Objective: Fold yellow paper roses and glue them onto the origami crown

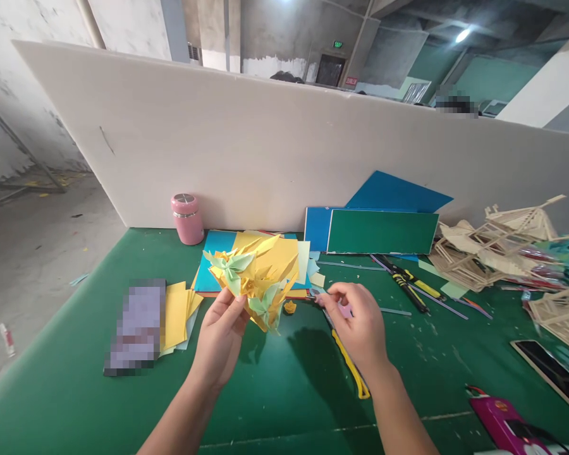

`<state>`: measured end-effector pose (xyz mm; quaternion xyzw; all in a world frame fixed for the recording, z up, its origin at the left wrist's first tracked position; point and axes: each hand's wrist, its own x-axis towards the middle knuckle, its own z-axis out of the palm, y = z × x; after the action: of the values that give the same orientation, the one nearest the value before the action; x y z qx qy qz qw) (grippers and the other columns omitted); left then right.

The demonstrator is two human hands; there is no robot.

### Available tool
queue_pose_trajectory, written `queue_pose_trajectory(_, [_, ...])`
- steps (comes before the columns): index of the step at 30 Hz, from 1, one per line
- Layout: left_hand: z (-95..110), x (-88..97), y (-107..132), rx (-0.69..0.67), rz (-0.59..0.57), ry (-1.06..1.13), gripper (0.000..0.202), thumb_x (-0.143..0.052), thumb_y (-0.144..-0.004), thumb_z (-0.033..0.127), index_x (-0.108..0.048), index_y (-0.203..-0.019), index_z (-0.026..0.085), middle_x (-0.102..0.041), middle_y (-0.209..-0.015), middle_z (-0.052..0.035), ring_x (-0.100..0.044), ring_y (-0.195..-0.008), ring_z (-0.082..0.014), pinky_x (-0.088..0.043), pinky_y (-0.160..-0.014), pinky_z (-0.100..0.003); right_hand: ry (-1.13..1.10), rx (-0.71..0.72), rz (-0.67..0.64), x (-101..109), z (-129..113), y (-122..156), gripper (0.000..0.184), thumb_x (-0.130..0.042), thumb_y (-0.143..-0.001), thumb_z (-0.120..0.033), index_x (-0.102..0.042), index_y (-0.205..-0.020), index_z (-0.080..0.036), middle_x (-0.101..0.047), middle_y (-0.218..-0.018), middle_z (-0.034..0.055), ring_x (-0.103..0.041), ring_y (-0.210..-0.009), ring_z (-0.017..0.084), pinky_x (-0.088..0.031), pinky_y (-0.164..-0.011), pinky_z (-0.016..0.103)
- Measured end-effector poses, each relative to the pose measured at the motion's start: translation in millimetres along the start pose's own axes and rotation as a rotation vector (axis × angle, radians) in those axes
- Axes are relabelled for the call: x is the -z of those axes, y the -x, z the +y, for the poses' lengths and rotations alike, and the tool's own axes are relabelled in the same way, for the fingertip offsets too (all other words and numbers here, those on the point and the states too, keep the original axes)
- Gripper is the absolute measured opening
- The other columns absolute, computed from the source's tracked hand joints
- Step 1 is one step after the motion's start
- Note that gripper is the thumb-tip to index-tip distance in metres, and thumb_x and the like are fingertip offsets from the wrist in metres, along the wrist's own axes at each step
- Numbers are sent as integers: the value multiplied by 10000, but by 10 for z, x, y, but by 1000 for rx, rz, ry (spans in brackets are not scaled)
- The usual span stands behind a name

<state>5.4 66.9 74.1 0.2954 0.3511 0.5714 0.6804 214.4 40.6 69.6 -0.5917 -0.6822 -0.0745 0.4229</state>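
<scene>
My left hand is closed around a folded-paper flower piece with spiky yellow petals and pale green blossoms, held above the table. To its right, my right hand is closed in a pinch; a small purplish bit shows at its fingertips, too small to name. A small orange-yellow paper flower lies between the two hands. Beneath my right hand, a yellow-handled tool rests on the table, its upper end partly hidden. Coloured paper sheets in blue and yellow lie behind the flower piece.
A pink flask stands at the back left, near a phone-like slab on yellow paper slips. A green board leans against the pale partition. Cutters, wooden stick models and a magenta pouch occupy the right side.
</scene>
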Motion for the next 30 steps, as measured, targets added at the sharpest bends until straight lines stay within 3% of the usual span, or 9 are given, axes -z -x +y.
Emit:
queue_pose_trajectory(3, [20, 19, -2, -13, -66, 54, 366, -675, -740, 293, -656, -1101, 236, -679, -1135, -65, -594, -1083, -278, -493, -865, -358, 107, -296, -106, 67, 235, 188, 300, -443, -878, -485, -508, -785, -207, -579, -729, 51, -540, -684, 203, -410, -566, 289])
queue_pose_trajectory(8, [49, 5, 20, -71, -153, 49, 696, -697, -659, 145, -483, -1293, 338, -583, -1287, -30, -519, -1189, -283, -472, -930, -378, 146, -655, -240, 79, 488, 497, 369, -457, -788, -561, -521, -814, -199, -615, -818, 103, -590, -725, 252, -434, -550, 317])
queue_pose_trajectory(11, [47, -20, 26, -100, -162, 16, 704, -711, -680, 143, -454, -1296, 366, -531, -1349, -13, -500, -1216, -254, -475, -934, -344, 80, -726, -326, 44, 535, 567, 352, -490, -761, -533, -549, -842, -195, -634, -795, 101, -611, -696, 254, -440, -538, 315])
queue_pose_trajectory(15, [53, -50, 22, -89, -131, 0, 669, -725, -687, 150, -467, -1269, 355, -526, -1354, -23, -497, -1226, -246, -492, -909, -318, 26, -804, -322, 4, 558, 527, 394, -558, -713, -507, -591, -915, -171, -665, -819, 123, -630, -677, 261, -427, -490, 303])
queue_pose_trajectory(22, [43, -36, 10, -92, -55, -10, 637, -701, -696, 167, -493, -1266, 360, -628, -1200, -25, -619, -1015, -189, -524, -695, -208, -306, -953, -348, 39, 639, 483, 279, -662, -628, -377, -660, -825, -180, -691, -680, 45, -605, -488, 191, -443, -486, 286])
queue_pose_trajectory(26, [35, -39, 2, -101, -88, 17, 679, -685, -711, 162, -442, -1311, 365, -615, -1249, -44, -606, -1058, -207, -529, -779, -256, -422, -980, -299, 100, 615, 479, 329, -686, -603, -403, -667, -825, -160, -649, -637, 16, -576, -521, 165, -447, -498, 271])
queue_pose_trajectory(30, [8, -38, -14, -76, -98, 32, 622, -664, -754, 194, -436, -1310, 352, -606, -1271, -50, -610, -1063, -219, -533, -813, -296, -767, -1020, -218, 173, 478, 443, 435, -724, -590, -486, -596, -870, -178, -625, -664, 2, -558, -539, 139, -428, -471, 238])
